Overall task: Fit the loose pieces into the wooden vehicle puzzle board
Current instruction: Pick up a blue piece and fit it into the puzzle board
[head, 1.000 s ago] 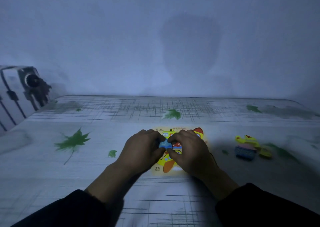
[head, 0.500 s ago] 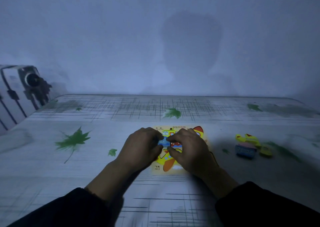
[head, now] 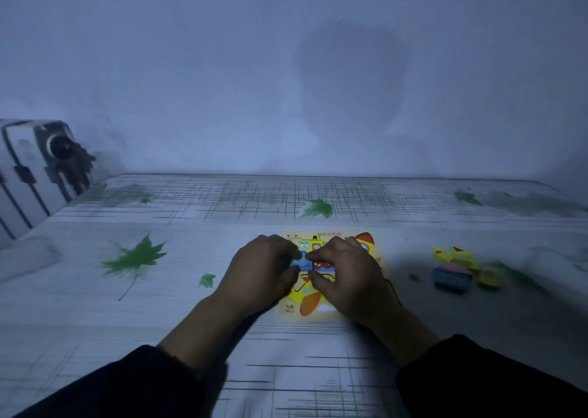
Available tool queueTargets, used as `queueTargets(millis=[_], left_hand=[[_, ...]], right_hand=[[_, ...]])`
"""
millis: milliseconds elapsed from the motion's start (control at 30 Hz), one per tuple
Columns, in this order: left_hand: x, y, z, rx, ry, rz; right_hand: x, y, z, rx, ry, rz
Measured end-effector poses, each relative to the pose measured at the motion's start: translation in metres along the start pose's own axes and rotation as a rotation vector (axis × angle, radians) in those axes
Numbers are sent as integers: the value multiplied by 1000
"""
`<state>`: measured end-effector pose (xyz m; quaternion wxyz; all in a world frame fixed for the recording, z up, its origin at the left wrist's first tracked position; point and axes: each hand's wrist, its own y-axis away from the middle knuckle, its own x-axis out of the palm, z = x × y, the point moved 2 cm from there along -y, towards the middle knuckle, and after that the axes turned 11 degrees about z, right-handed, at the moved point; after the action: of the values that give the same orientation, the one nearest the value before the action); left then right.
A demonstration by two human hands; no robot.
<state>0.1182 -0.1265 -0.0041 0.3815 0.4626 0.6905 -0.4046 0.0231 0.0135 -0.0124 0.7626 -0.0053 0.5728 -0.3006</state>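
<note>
The wooden puzzle board (head: 288,312), pale with yellow, orange and red vehicle pictures, lies on the table in front of me. Both hands rest on it and hide most of it. My left hand (head: 261,274) and my right hand (head: 346,274) meet at their fingertips on a small blue piece (head: 302,262), which sits low over the middle of the board. To the right of the board lie loose pieces: a yellow one (head: 453,255), a blue and pink one (head: 450,277) and a small yellow one (head: 488,279).
The table (head: 127,322) has a white cloth with grey lines and green leaf prints. It ends at a plain wall behind. A white device with a dark round part (head: 60,150) stands at the far left edge. The light is dim.
Both hands stay pinched on the blue piece over the board. The piece has shifted only slightly between the fingertips. The loose pieces on the right have not moved.
</note>
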Motion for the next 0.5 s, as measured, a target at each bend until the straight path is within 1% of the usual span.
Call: queueTargets(millis=[167, 333, 400, 500], left_hand=[[-1, 2, -1, 4, 9, 8], [-2, 4, -2, 0, 33, -5], [-2, 5, -4, 9, 32, -26], [-2, 8, -8, 31, 12, -91]], right_hand=[[0, 1, 0, -8, 15, 28], [-4, 2, 3, -30, -50, 27], [-7, 3, 3, -48, -62, 23], [-12, 7, 3, -70, -92, -32]])
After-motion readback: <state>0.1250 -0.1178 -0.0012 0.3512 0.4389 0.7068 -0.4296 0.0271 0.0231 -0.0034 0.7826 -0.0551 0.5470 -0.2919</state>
